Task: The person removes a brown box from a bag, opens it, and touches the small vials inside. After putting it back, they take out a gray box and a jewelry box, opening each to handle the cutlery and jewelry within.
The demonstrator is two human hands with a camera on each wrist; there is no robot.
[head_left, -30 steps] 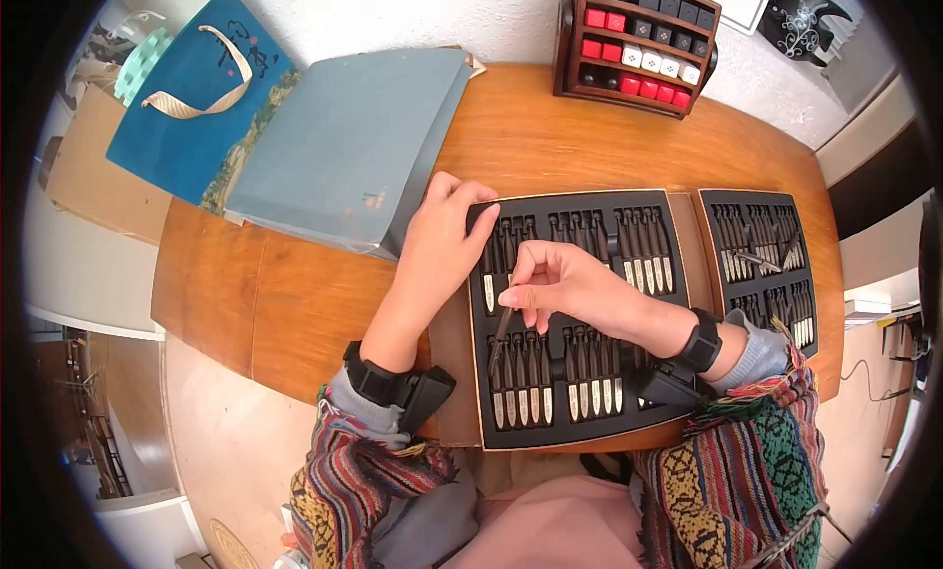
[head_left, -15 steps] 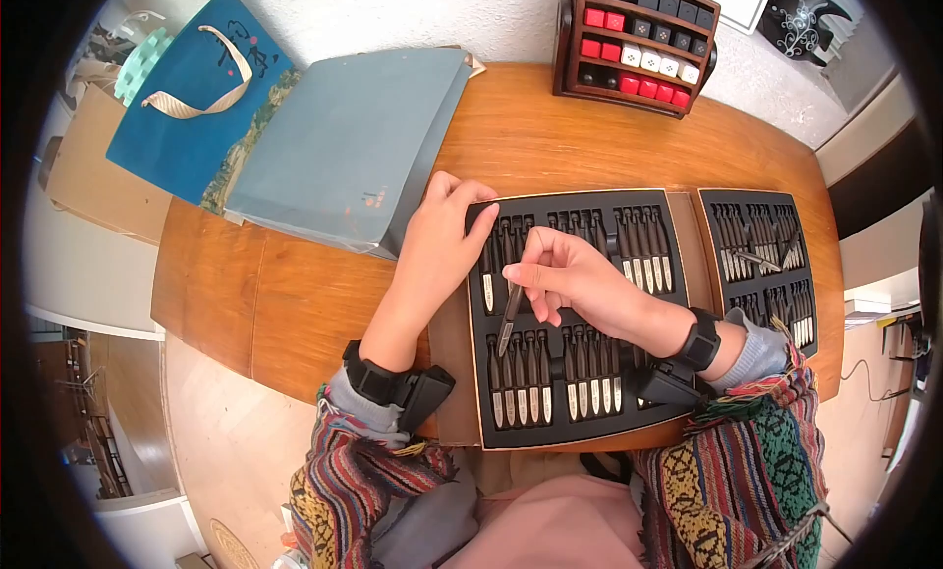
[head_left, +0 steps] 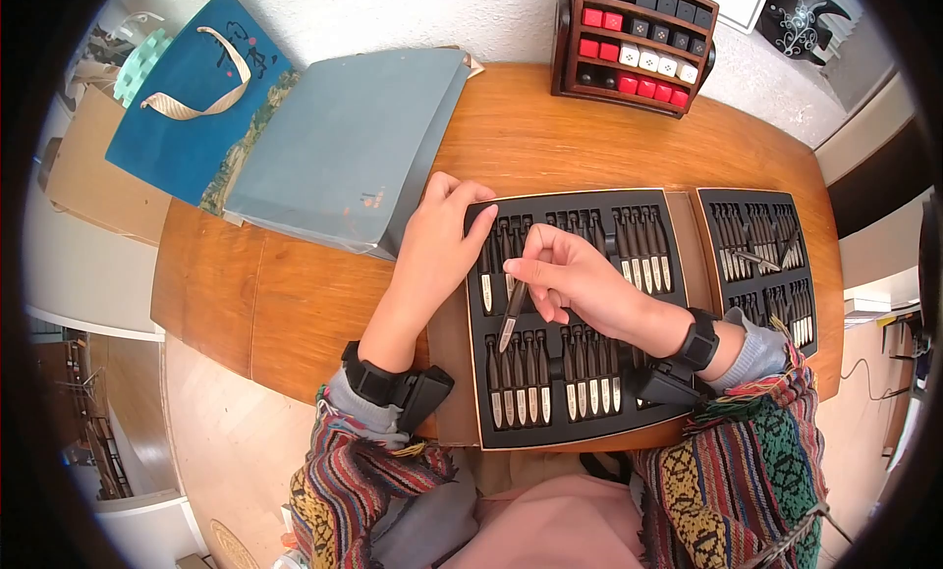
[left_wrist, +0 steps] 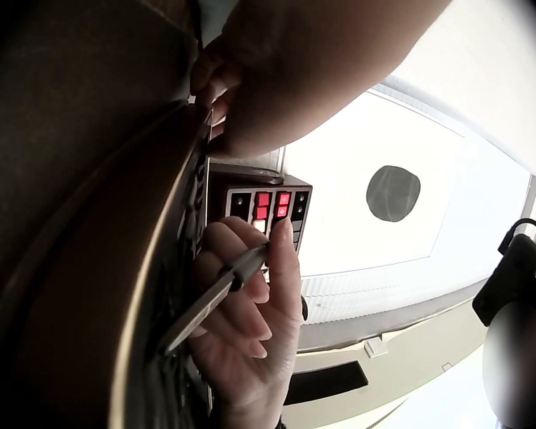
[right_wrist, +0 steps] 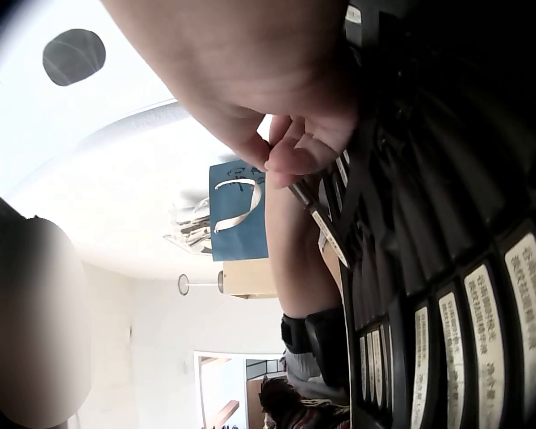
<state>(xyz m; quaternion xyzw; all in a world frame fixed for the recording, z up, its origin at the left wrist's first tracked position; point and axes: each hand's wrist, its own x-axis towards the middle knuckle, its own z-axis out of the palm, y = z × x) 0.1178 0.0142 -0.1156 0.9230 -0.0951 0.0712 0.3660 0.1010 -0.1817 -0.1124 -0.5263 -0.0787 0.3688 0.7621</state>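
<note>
In the head view, my right hand [head_left: 570,270] pinches the upper end of a slim dark ampoule [head_left: 511,319] between thumb and forefinger. The ampoule slants downward, its pale label facing up, above the black tray [head_left: 521,434] of a wide flat box. Its lower end overlaps the near-left row in this view. Similar labelled ampoules [head_left: 594,382] stand in rows in the tray's slots. My left hand [head_left: 437,240] grips the tray's far-left corner, thumb over the rim. In the left wrist view, the held ampoule [left_wrist: 210,304] tilts across my right fingers.
Right of a brown flap, a second black tray [head_left: 761,284] holds more ampoules, some lying loosely across the rows. A grey-blue box [head_left: 339,152] and a blue gift bag [head_left: 201,103] stand at left. Behind is a wooden rack [head_left: 634,49] of red, white and black dice.
My right hand has shifted slightly, and the ampoule's lower end has come up and rightward from over the near-left row. My left hand keeps its place on the corner.
</note>
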